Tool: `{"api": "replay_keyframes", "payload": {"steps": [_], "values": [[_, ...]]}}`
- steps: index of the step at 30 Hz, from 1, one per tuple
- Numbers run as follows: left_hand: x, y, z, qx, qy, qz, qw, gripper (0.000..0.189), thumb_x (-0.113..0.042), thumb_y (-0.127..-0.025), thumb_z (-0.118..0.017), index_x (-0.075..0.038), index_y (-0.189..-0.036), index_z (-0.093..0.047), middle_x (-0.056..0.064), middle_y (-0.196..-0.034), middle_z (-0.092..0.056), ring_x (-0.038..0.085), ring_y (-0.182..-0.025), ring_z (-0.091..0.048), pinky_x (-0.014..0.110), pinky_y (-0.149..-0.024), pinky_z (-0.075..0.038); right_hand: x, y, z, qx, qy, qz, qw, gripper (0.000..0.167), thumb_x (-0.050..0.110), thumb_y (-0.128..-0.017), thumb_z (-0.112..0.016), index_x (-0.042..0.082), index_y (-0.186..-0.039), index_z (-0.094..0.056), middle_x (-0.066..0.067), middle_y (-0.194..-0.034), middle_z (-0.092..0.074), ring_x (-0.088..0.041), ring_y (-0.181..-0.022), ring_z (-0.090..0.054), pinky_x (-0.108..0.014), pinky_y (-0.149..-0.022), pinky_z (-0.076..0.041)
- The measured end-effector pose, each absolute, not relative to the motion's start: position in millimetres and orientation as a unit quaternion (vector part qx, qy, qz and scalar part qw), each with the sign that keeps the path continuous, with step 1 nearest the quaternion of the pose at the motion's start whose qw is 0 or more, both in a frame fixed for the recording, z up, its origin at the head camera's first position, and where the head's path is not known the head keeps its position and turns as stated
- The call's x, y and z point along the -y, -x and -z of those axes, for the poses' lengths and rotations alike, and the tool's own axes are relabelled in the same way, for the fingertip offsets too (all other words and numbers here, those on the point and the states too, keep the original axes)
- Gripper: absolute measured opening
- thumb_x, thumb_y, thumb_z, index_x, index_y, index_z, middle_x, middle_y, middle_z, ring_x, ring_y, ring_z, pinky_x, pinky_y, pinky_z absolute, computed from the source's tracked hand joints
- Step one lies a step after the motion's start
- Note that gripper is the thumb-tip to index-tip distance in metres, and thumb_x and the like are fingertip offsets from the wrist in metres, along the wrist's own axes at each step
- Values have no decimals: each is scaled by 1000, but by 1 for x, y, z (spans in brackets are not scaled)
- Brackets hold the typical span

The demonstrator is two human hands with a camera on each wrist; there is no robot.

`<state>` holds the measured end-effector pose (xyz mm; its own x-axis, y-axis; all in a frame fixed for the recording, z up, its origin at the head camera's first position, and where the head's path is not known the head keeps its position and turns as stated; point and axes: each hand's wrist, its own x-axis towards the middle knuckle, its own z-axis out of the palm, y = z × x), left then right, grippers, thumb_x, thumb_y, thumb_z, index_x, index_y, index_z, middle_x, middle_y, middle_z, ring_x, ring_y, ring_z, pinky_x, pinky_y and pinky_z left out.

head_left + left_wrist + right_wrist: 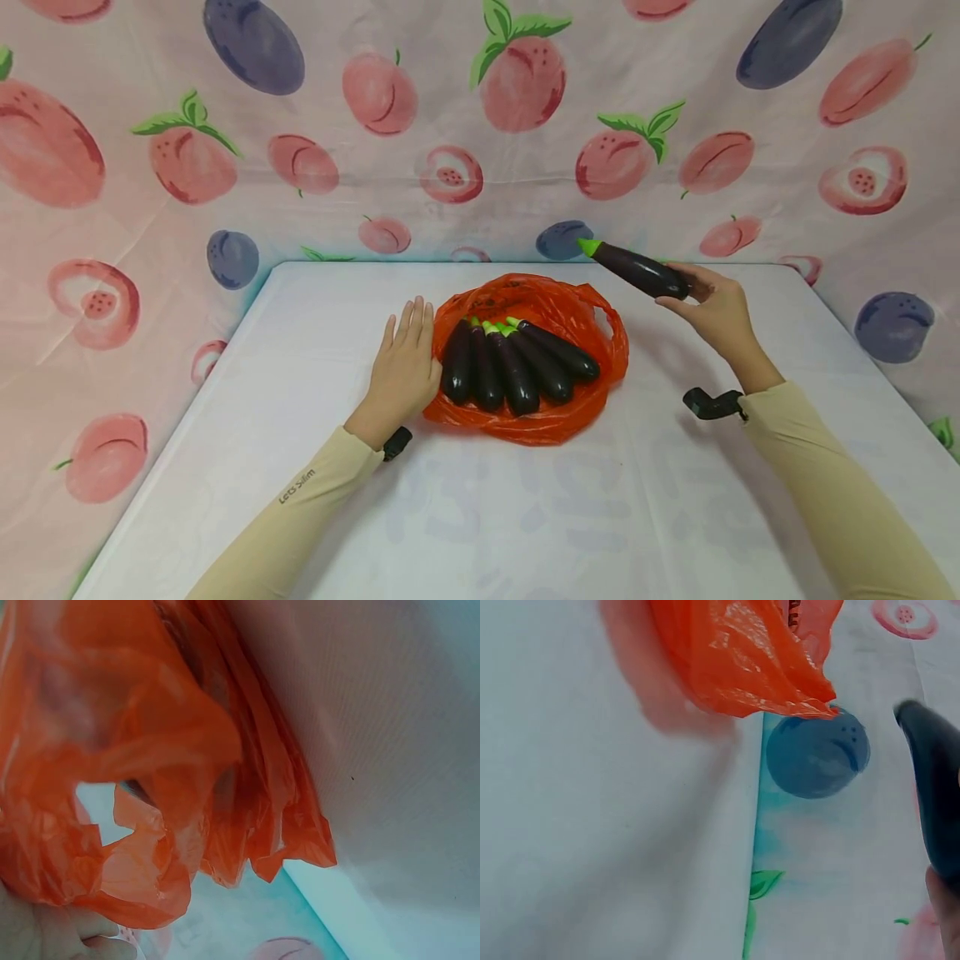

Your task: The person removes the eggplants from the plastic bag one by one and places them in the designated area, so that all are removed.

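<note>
An orange-red plastic bag point(525, 429) lies spread on the table, with several dark purple eggplants point(517, 375) side by side in it, green stem ends pointing away. My left hand point(405, 358) rests against the bag's left side, fingers straight. In the left wrist view its fingers point(67, 934) touch the crumpled plastic point(150, 750). To the right of the bag and above the table, my right hand point(712, 308) grips one eggplant point(637, 271) near its rounded end, the green tip pointing left. The right wrist view shows that eggplant point(934, 787) at its right edge, with only part of the hand.
A white table point(315, 317) carries the bag near its far edge. Behind and to the left hangs a pink cloth point(300, 225) printed with peaches and plums. A black wrist camera point(711, 404) sticks out from the right sleeve.
</note>
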<state>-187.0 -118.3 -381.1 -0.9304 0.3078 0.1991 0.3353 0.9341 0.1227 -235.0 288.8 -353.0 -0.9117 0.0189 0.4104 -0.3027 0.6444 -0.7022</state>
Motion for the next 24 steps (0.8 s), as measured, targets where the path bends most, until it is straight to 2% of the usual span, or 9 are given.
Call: {"api": "replay_keyframes", "payload": {"steps": [7,13,20,24], "values": [[119,188,382,980,164,78,86,66,-19,-92,-40,4,-148,-15,19,-157,-14,32,-147,-10,49,-119,-8,-289,237,362,865,-26,-443,234,52,9,-75,-77,3,-124,-61,-23,-121,-62,17,-95,-53,-6,-88,-45],[119,188,384,980,163,84,83,65,-19,-92,-39,3,-149,-15,19,-157,-13,32,-147,-10,48,-120,-5,-289,239,369,856,26,-460,234,53,15,-76,-76,6,-126,-60,-19,-123,-62,15,-96,-53,-8,-90,-45],[119,189,384,979,165,81,85,66,-18,-92,-39,4,-149,-14,19,-157,-12,32,-147,-10,48,-120,-5,-288,243,378,839,75,-484,237,54,14,-76,-76,7,-127,-60,-19,-123,-62,12,-92,-54,-6,-76,-41],[119,189,384,980,165,79,81,66,-19,-92,-39,4,-149,-14,19,-157,-12,32,-147,-10,49,-120,-6,-287,245,383,838,97,-486,228,54,14,-76,-76,7,-127,-59,-19,-124,-61,8,-94,-54,-7,-75,-40]]}}
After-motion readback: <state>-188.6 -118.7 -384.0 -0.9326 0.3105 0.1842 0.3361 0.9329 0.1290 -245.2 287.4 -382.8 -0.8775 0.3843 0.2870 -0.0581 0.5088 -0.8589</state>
